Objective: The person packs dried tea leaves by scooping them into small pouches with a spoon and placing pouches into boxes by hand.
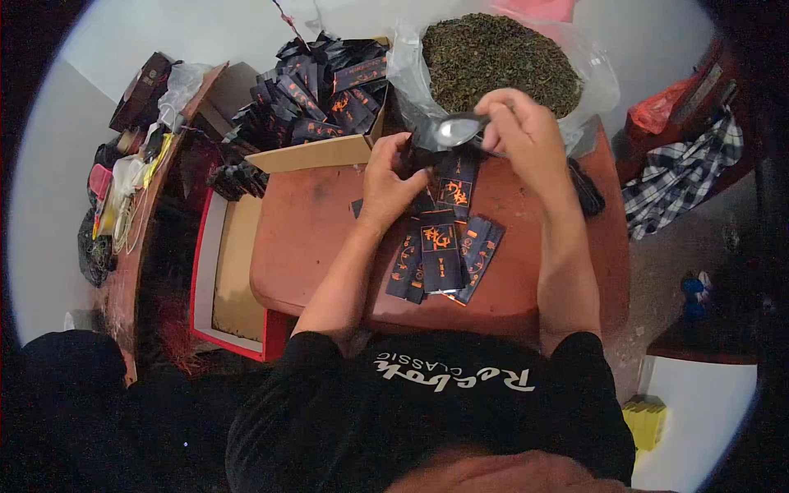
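My left hand is curled around a small black packet, mostly hidden by my fingers. Between finger and thumb of my right hand is a metal spoon, its bowl beside the packet's upper end. What the spoon carries, if anything, I cannot make out. Under and in front of my hands, several black packets with orange lettering overlap on the reddish-brown table. Just beyond my right hand, a clear plastic bag stands open around a heap of dark green dried leaves.
A cardboard box piled with black packets stands at the table's back left. A red-rimmed open box lies left of the table. Further left is a cluttered wooden shelf; a checked cloth hangs at right.
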`<state>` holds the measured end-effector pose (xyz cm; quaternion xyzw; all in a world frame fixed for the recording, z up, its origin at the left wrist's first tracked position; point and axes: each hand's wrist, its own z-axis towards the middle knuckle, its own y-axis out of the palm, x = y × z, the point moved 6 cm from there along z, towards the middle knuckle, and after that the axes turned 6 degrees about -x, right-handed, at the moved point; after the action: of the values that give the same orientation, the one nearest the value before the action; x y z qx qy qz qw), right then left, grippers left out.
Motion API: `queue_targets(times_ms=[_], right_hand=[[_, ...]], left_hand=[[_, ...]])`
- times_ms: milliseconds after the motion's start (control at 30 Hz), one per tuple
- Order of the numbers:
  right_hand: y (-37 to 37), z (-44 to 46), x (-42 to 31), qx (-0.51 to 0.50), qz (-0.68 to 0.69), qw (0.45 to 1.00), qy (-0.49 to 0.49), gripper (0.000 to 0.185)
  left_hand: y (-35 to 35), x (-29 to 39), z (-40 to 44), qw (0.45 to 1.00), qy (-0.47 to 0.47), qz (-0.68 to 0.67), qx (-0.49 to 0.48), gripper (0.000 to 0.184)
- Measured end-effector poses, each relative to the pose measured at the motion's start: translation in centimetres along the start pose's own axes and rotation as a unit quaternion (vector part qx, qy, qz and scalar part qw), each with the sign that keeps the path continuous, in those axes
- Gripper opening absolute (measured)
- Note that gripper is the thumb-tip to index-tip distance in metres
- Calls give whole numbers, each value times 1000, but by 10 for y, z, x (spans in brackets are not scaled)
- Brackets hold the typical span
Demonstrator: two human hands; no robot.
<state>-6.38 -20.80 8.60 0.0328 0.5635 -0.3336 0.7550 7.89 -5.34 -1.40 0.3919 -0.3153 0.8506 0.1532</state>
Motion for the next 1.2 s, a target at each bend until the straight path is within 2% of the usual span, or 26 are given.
queue_targets(times_ms=[133, 233, 333, 467, 567, 600, 700, 800, 1000, 1100, 1200], right_hand=[[-37, -4, -6, 113, -35, 992, 45, 25], [-56, -9, -7, 141, -101, 985, 10, 26], [-63, -8, -1, 126, -196, 967, 100, 29], [-57, 6, 38, 106, -258, 954, 108, 33], [-41, 13, 58, 138, -206, 963, 102, 31], [-35, 15, 62, 155, -179, 969, 73, 30], [-34, 15, 73, 178, -118, 975, 57, 29], [-38, 11, 77, 191, -21, 977, 93, 26], [-47, 8, 77, 206, 28, 973, 104, 23], [-50, 10, 82, 203, 21, 975, 84, 24], [-54, 10, 81, 197, 40, 976, 88, 25]], left_hand=[[0, -4, 1, 1000, 7, -2, -2, 55], [1, -3, 1, 1000, -19, -5, -16, 57], [5, -8, 2, 999, -18, -42, -5, 57], [6, 4, 6, 997, -35, -73, 0, 57], [9, 16, 12, 998, -36, -52, 4, 56], [11, 17, 14, 998, -35, -44, 4, 56], [25, 1, 18, 996, -42, -78, 0, 54], [34, -3, 15, 993, -63, -95, 0, 54], [33, 1, 14, 998, -39, -51, -1, 54], [30, 4, 14, 999, -37, -6, -36, 63], [30, 1, 14, 998, -40, -21, -34, 64]])
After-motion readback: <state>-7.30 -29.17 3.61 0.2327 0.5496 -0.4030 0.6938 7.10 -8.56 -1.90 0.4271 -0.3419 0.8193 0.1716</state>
